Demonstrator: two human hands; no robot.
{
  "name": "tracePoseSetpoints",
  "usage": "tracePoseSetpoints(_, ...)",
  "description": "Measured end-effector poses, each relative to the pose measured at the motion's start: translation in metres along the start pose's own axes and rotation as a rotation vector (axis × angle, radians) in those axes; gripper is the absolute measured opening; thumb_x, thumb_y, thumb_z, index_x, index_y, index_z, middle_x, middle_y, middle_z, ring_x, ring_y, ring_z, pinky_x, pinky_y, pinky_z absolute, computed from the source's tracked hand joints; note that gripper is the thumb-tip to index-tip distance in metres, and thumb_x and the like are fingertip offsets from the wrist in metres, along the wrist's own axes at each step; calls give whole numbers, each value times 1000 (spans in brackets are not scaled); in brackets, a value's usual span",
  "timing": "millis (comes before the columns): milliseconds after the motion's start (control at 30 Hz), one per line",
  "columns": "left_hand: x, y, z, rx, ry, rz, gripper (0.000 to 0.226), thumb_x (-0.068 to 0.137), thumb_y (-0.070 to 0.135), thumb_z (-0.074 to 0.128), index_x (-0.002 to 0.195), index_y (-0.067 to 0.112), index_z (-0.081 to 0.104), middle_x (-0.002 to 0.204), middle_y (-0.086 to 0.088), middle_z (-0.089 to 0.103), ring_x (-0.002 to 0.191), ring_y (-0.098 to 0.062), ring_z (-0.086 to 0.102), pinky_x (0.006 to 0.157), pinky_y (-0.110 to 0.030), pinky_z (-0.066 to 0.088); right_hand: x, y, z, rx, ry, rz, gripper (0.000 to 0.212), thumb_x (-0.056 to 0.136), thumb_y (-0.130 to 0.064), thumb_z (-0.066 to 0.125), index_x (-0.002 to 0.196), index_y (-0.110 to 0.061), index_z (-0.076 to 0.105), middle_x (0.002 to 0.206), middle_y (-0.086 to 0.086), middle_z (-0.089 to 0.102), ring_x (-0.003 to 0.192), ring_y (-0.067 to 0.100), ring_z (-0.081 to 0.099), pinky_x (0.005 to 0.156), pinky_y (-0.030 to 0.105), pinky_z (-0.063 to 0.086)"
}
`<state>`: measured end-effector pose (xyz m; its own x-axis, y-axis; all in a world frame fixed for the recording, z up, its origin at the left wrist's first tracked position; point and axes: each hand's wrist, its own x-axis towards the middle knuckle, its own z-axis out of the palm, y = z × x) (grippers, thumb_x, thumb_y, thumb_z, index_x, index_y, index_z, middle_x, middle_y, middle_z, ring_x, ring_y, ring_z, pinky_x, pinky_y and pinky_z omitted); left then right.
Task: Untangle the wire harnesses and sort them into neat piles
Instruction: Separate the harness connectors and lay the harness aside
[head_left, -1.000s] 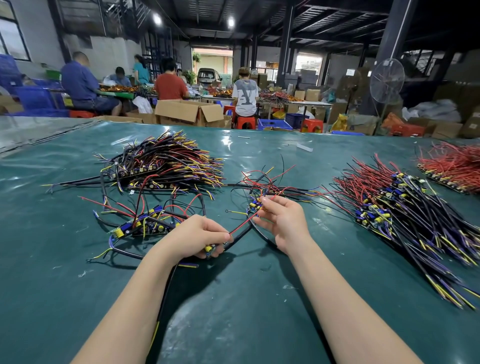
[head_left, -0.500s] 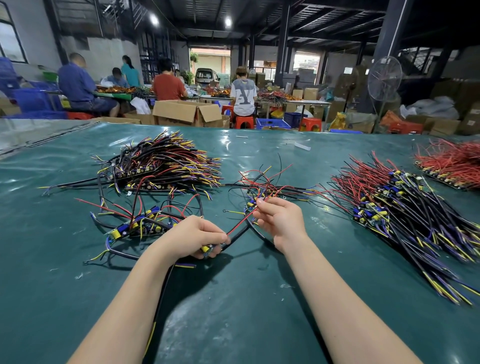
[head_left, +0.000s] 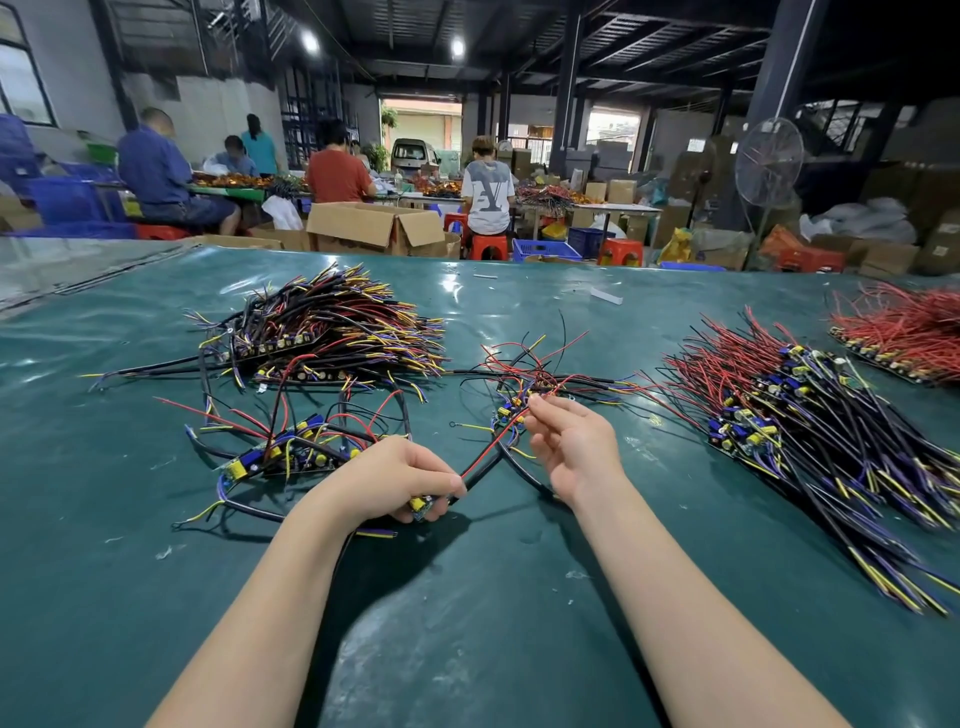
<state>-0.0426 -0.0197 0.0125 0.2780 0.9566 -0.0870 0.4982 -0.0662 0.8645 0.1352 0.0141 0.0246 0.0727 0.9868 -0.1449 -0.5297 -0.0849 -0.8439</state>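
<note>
My left hand (head_left: 395, 480) grips a small circuit board with a yellow part (head_left: 420, 506), whose red and black wires (head_left: 485, 454) run up to the right. My right hand (head_left: 571, 441) pinches the red wire near a small tangle of harnesses (head_left: 524, 379) at the table's middle. A loose cluster of harnesses (head_left: 291, 447) lies left of my left hand. A big black, red and yellow pile (head_left: 332, 327) sits at the back left. A sorted pile (head_left: 810, 431) spreads at the right.
A red-wire pile (head_left: 904, 332) lies at the far right edge of the green table (head_left: 467, 623). Small white scraps (head_left: 605, 296) rest near the far edge. Behind the table are cardboard boxes (head_left: 379, 228), seated people (head_left: 156, 171), stools and a standing fan (head_left: 769, 161).
My right hand has lifted slightly and its fingers have spread a little along the red wire. My left hand has stayed put on the board.
</note>
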Motion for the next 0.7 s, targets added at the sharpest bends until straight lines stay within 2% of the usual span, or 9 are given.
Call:
tracePoseSetpoints(100, 0, 0, 0, -7, 1, -4, 37, 87, 22, 59, 51, 28, 68, 52, 8, 59, 83, -13, 59, 52, -16, 42, -1, -1, 2, 111, -56, 27, 21, 85, 6, 56, 71, -9, 54, 43, -3, 57, 35, 2, 53, 34, 11, 39)
tracePoseSetpoints(200, 0, 0, 1, -18, 0, -14, 33, 86, 22, 59, 55, 26, 70, 53, 8, 60, 65, -4, 54, 50, -13, 41, -1, 0, 0, 255, -104, 133, 18, 89, 3, 51, 73, -6, 53, 43, -2, 55, 34, 3, 51, 33, 9, 37)
tracePoseSetpoints(267, 0, -1, 1, -26, -1, -19, 31, 87, 21, 59, 58, 24, 70, 53, 7, 60, 57, -2, 52, 49, -12, 41, 0, 2, -1, 235, -72, 173, 15, 89, -2, 53, 75, -6, 55, 42, -2, 55, 34, 3, 51, 32, 9, 37)
tracePoseSetpoints(333, 0, -2, 1, -31, -2, -19, 28, 87, 20, 60, 61, 22, 70, 53, 7, 60, 52, -3, 50, 48, -12, 41, 1, 2, -3, 120, -6, 126, 14, 87, -3, 57, 74, -9, 57, 42, -4, 57, 34, 1, 52, 33, 11, 39)
tracePoseSetpoints(467, 0, -2, 2, -32, 4, -20, 23, 87, 20, 59, 67, 19, 71, 52, 8, 59, 53, -3, 50, 48, -13, 41, 2, 0, 0, 78, 28, 3, 19, 85, 4, 58, 73, -11, 58, 43, -5, 59, 35, 1, 53, 35, 11, 41)
tracePoseSetpoints(633, -1, -2, 2, -15, 1, -16, 38, 88, 22, 58, 52, 27, 68, 56, 7, 62, 73, -6, 57, 52, -14, 42, -2, -1, 1, 422, -118, 182, 19, 91, -1, 48, 74, -4, 55, 44, 0, 52, 33, 4, 50, 34, 10, 40)
tracePoseSetpoints(700, -2, -1, 1, -15, 1, -21, 35, 87, 23, 59, 54, 27, 69, 57, 7, 62, 69, -4, 57, 52, -14, 42, -1, -1, -1, 432, -145, 193, 20, 92, -2, 47, 74, -3, 56, 43, -1, 52, 33, 4, 50, 34, 10, 39)
